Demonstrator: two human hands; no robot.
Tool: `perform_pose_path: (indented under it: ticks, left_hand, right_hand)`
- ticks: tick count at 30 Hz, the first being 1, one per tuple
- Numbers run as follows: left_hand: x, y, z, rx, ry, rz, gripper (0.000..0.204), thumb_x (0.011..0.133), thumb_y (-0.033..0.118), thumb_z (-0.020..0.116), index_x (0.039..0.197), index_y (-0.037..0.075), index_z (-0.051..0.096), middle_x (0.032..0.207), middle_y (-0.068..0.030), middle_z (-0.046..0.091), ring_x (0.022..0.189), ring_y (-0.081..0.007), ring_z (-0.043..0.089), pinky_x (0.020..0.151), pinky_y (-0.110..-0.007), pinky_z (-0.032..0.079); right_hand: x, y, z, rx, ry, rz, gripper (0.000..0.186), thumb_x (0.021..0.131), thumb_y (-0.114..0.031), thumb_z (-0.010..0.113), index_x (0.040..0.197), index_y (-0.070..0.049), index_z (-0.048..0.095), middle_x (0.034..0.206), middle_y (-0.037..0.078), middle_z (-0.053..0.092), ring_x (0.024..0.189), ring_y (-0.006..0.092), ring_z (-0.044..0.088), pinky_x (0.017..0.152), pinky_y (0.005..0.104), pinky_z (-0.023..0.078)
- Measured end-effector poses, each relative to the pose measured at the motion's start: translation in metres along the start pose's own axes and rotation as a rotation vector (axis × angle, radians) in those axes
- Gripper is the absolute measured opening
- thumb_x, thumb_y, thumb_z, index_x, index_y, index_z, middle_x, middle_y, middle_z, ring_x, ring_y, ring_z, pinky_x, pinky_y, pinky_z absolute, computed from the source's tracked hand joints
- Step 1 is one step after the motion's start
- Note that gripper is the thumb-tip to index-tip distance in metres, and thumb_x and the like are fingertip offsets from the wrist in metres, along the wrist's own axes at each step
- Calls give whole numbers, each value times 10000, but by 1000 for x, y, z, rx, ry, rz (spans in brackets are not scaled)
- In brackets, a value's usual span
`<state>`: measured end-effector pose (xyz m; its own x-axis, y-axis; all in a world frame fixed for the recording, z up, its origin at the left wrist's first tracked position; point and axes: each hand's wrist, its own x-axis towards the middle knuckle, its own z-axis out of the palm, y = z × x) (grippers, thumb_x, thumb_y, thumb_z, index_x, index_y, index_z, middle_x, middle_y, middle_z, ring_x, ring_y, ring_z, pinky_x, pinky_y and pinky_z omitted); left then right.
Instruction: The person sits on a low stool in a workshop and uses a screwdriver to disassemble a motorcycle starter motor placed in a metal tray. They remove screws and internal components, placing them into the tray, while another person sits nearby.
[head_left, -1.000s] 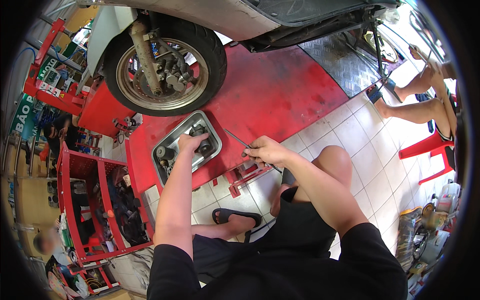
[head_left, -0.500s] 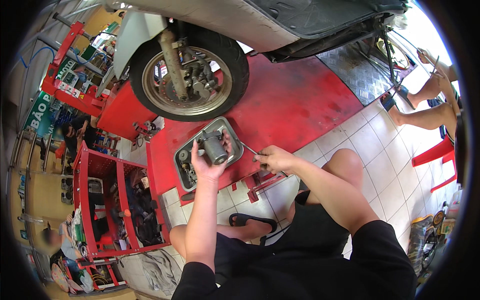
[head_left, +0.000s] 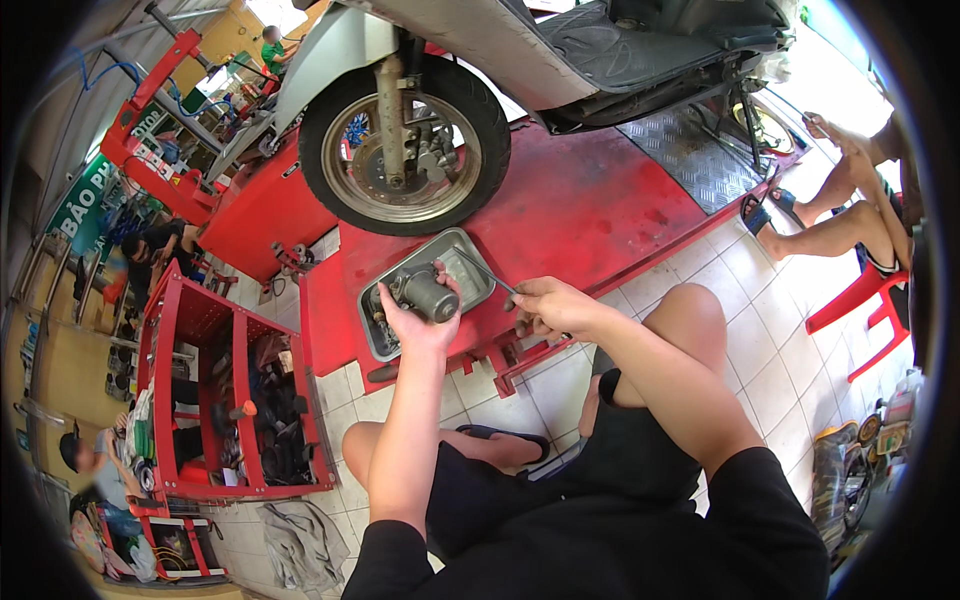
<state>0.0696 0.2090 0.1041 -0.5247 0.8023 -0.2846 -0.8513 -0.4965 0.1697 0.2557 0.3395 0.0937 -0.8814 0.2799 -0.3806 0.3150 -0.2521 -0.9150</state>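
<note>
My left hand cups a dull metal cylindrical part, fingers curled round it, over a steel tray holding other small metal parts. In my right hand is a thin metal rod, its tip angled toward the upper tray and the part. Whether the tip touches anything is unclear. The tray rests on a red lift platform, just below the front wheel of a scooter with brake parts beside its fork.
A red tool cart stands left. A person sits by a red stool at right; other people work left and behind. A grey cloth lies on the tiled floor, and clutter piles up lower right.
My left hand has raised the cylindrical part out of the tray and turned it upward. My right hand still grips the rod. The whole view has shifted slightly.
</note>
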Motion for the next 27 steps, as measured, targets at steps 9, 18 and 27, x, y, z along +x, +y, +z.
perform_pose_path:
  ticks: [9,18,27]
  left_hand:
    - [-44,4,25,58,60,7,682,930,621,462,1226,9,504,1081,-197,625,791,-263,590,746,-397,541]
    - [-65,33,15,169,-235,10,605,928,580,441,1192,55,584,1087,-158,649,700,-206,581,693,-363,506]
    - [-83,72,-2,252,-183,99,665,922,630,405,1196,46,567,1050,-156,638,667,-257,557,715,-419,486]
  right_hand:
    - [-63,-54,28,-487,-42,-72,326,1038,-262,467,1109,7,637,783,53,609,611,109,511,555,293,430]
    - [-55,-115,50,-1035,-44,-342,304,972,-212,528,1028,39,691,849,175,706,795,276,686,771,423,520]
    - [-20,-113,80,-962,-411,-444,290,968,-224,546,1051,21,676,879,196,694,870,322,674,800,441,501]
